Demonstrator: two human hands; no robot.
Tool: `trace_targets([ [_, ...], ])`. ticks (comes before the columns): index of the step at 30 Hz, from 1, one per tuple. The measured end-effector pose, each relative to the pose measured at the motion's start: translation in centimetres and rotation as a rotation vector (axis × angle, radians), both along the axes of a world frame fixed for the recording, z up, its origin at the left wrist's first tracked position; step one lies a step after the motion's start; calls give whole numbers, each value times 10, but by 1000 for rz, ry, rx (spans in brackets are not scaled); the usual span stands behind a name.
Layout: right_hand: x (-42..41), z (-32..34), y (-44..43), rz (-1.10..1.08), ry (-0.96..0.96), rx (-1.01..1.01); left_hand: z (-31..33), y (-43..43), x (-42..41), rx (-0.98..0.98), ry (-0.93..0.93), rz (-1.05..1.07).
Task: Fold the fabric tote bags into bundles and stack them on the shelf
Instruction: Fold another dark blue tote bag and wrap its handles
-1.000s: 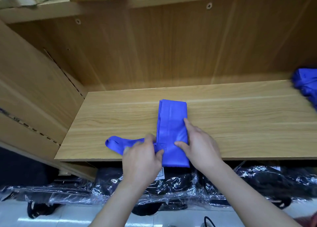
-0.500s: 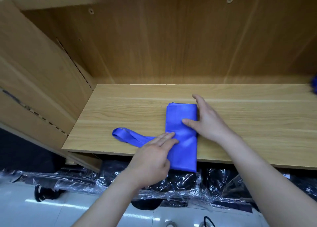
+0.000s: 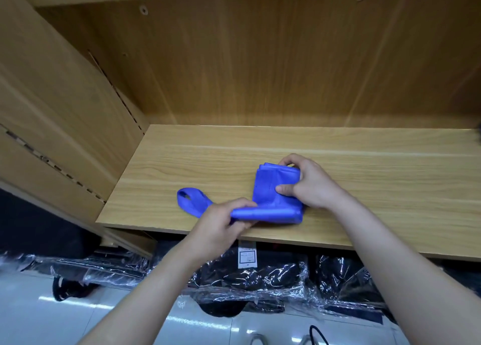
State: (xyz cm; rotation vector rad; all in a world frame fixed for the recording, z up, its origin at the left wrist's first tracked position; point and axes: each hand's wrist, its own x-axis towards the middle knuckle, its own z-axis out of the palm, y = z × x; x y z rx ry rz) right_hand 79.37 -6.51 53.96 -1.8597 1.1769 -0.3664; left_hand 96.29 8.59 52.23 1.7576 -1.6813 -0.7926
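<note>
Nearest you, black goods (image 3: 260,279) wrapped in clear plastic lie on the floor (image 3: 31,310) under the shelf (image 3: 377,178). At the shelf's front edge, your left hand (image 3: 223,222) grips the rolled near end of a blue tote bag (image 3: 270,196). Your right hand (image 3: 309,183) pinches its folded far end. Its handle loop (image 3: 192,198) trails left. A wooden back panel (image 3: 286,71) stands behind.

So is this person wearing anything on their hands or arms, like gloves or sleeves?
No. The left hand and right hand are bare: no gloves, rings or watch show. The left forearm and right forearm are bare too, no sleeve in view.
</note>
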Motion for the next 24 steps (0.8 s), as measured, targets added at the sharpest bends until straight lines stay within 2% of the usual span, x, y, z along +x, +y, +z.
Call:
trace_targets([
  [3, -2, 12, 12, -51, -259, 220, 7, -12, -5, -25, -101, 121],
  [8, -10, 24, 31, -56, -371, 375, 11, -27, -16, -31, -205, 147],
  [11, -16, 19, 36, 23, -329, 196, 12, -28, -19, -40, -305, 166],
  [13, -18, 14, 37, 18, -314, 79, 17, -27, -19, -45, -297, 219],
  [15, -21, 13, 39, 38, -300, -23, 20, -28, -13, -30, -212, 267],
  [19, -26, 34, 45, 175, -310, -133, 28, -29, -12, 55, 90, 70],
  [21, -27, 45, 48, 227, -154, -230, 30, -28, -15, 9, 123, 46],
  [23, -25, 49, 54, 306, 216, -462, 33, -25, -22, -63, -96, 10],
  [24, -25, 50, 57, 326, 333, -561, 33, -25, -25, -103, -230, -11],
])
